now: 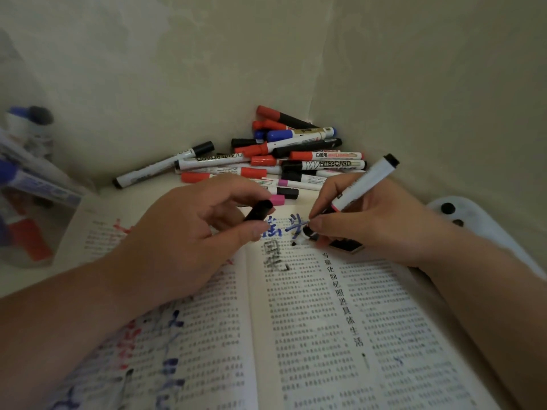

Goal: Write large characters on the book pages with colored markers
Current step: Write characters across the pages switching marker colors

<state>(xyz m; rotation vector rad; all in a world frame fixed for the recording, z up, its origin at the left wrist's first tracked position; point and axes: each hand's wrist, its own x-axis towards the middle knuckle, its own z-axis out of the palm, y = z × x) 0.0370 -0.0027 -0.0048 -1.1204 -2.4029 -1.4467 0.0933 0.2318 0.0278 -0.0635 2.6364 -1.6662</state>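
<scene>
An open book (310, 321) of printed text lies before me, with blue, red and black hand-drawn characters on both pages. My right hand (364, 223) grips a white-barrelled black marker (361, 187), its tip down on the top of the right page beside a blue character. My left hand (183, 232) rests on the left page and pinches the marker's black cap (259, 210) between thumb and fingers.
A heap of red, blue, black and pink whiteboard markers (296, 155) lies against the wall behind the book. A clear container with markers (26, 202) stands at the left. A white object with dark dots (461, 214) sits at the right.
</scene>
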